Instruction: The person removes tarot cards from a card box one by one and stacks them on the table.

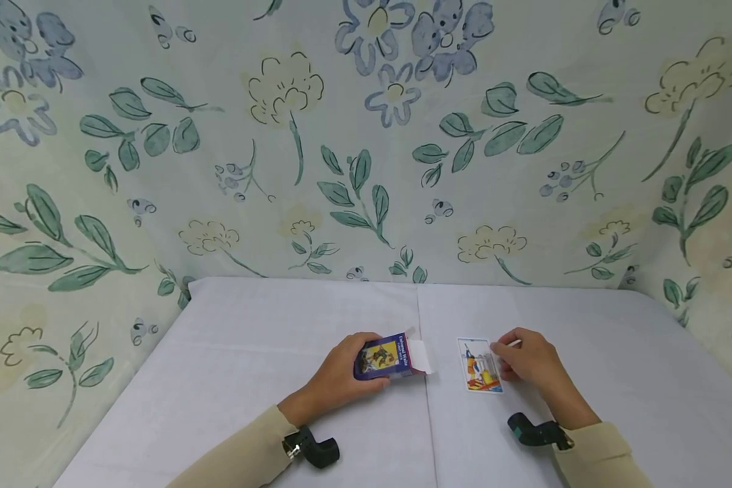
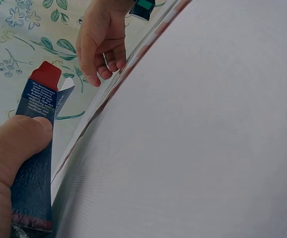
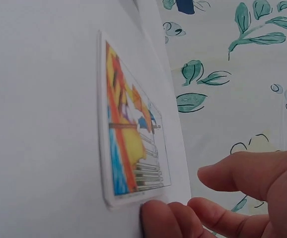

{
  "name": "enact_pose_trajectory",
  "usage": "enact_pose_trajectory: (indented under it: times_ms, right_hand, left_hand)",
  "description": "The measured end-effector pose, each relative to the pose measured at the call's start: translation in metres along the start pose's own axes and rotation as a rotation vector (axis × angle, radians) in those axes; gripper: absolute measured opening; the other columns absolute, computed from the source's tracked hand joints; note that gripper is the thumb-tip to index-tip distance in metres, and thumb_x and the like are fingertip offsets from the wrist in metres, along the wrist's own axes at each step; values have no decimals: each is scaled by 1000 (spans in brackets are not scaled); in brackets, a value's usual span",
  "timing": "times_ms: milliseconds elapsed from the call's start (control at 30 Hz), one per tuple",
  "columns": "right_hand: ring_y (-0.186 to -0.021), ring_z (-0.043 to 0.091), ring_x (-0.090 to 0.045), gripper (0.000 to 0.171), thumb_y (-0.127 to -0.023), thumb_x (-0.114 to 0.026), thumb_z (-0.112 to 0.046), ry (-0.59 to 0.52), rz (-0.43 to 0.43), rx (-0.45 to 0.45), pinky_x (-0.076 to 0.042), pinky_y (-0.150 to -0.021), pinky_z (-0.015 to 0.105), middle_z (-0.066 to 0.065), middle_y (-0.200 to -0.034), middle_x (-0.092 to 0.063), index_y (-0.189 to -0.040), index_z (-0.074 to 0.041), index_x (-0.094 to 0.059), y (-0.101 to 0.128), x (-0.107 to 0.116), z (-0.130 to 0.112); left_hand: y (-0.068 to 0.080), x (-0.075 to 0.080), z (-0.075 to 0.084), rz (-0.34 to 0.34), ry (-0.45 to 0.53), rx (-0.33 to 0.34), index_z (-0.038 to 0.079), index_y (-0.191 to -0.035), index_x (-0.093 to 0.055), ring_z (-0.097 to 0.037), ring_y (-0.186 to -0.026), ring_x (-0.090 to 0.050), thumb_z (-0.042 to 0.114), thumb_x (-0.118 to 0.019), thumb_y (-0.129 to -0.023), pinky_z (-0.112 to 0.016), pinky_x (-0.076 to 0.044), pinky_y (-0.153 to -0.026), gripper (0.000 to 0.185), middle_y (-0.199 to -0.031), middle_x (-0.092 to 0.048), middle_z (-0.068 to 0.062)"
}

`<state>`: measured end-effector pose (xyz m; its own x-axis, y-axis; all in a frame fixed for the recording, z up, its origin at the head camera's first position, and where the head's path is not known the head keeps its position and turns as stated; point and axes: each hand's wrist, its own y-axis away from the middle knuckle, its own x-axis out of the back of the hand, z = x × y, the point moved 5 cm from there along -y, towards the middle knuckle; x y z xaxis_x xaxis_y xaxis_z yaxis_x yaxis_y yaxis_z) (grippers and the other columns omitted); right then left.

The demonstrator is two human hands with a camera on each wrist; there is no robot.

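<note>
My left hand (image 1: 339,369) grips a dark blue card box (image 1: 381,357) with a yellow picture on its front, thumb on one side and fingers on the other. The box tilts above the table, and its end flap (image 1: 419,356) stands open to the right. On the cloth to the right of the box lies an illustrated tarot card (image 1: 480,366), picture up; whether more cards lie beneath it I cannot tell. At the card's right edge is my right hand (image 1: 533,359), fingers loosely bent. In the right wrist view its thumb (image 3: 233,173) stays apart from the fingers, with nothing between.
A white cloth (image 1: 250,379) with a crease down its middle covers the table. Behind it hangs a floral fabric backdrop (image 1: 366,135). Black wrist cameras (image 1: 320,449) are strapped on both forearms.
</note>
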<state>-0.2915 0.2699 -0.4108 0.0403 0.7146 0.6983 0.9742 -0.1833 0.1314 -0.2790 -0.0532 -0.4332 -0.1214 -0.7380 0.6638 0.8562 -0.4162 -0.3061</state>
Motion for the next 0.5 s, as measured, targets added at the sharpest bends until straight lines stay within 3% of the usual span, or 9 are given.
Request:
enact_pose_trajectory:
  times_ms: [300,500]
  right_hand:
    - [-61,20,-57,34,-92,-59,-24,14,1,44,-48,-58,26,11,-74,-58,-109,4,-55,4,-2,-11]
    - [-65,19,-59,33,-93,-61,-25,-54,-26,75,-53,-62,27,12,-83,-59,-110,2,-56,11,-6,-26]
  left_hand:
    - [0,-1,-1,-2,3,0,19,-137,-45,-9,-105,-51,51,-74,-79,-34,-46,-91,73,-125,-53,5]
    - [0,0,-1,-2,11,-7,19,-138,-44,-9,-107,-51,50,-74,-80,-35,-46,-91,72,-126,-53,5]
